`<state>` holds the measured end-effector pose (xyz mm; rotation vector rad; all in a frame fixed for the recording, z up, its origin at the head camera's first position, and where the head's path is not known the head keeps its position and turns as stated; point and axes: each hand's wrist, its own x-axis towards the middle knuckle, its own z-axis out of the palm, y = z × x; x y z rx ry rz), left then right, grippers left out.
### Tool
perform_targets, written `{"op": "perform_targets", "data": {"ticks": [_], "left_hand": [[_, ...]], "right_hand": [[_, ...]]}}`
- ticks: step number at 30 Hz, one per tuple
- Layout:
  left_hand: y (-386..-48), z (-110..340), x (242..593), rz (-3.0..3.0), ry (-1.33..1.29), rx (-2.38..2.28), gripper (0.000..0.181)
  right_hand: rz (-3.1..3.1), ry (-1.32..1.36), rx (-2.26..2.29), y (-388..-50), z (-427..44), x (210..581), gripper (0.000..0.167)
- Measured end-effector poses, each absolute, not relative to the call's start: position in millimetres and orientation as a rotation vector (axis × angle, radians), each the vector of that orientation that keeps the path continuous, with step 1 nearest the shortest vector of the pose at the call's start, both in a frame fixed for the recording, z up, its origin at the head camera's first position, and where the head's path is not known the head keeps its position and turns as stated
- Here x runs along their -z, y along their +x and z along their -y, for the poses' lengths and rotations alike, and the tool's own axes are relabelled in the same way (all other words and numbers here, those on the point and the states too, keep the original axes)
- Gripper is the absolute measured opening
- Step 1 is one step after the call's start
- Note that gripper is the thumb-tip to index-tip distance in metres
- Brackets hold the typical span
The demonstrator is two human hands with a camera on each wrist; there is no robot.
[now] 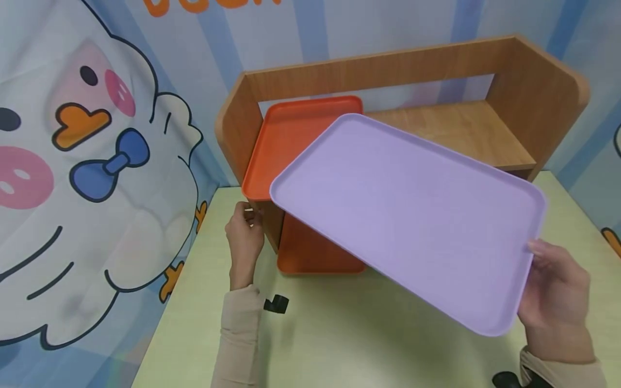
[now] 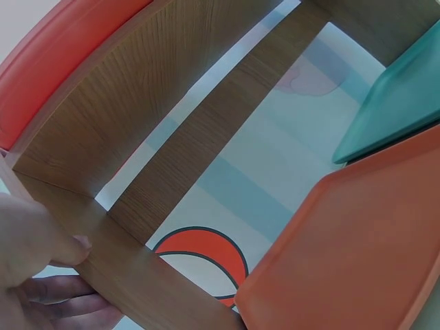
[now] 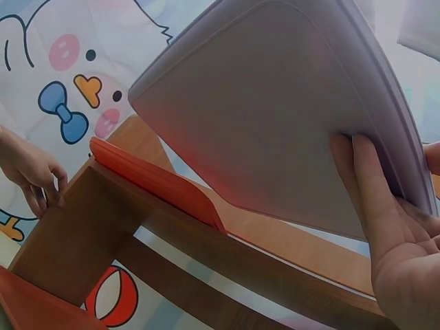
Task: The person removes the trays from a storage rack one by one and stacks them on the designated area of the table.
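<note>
Gripping one lilac tray (image 1: 407,215) by its right short edge, the right hand (image 1: 558,293) held it tilted before one two-tier wooden shelf (image 1: 378,70) in the head view. Two orange trays were visible: an upper one (image 1: 301,132) lay at the left of the top tier, and a lower one (image 1: 315,248) lay in the compartment below. One left hand (image 1: 245,234) met the shelf's left side panel (image 1: 239,129).

Left wrist view: the left hand clasped that panel, thumb on its inner face, other fingers outside. At least one teal tray (image 2: 399,103) stood beside the lower orange one; whether more lay under it could not be told.

Right wrist view: two fingers (image 3: 371,179) pressed the lilac tray's underside; both orange trays reappeared.
</note>
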<state>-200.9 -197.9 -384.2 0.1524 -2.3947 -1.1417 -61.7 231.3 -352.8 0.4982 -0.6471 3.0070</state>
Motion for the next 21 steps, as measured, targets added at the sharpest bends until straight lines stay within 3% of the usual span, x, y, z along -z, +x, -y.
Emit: {"op": "perform_targets", "data": {"ticks": [21], "left_hand": [[-200.1,202.0,386.4,2.354,0.059,1.129,0.02]], "right_hand": [[0.559,0.665,-3.162,-55.9,-232.6,360.0,0.062]]}}
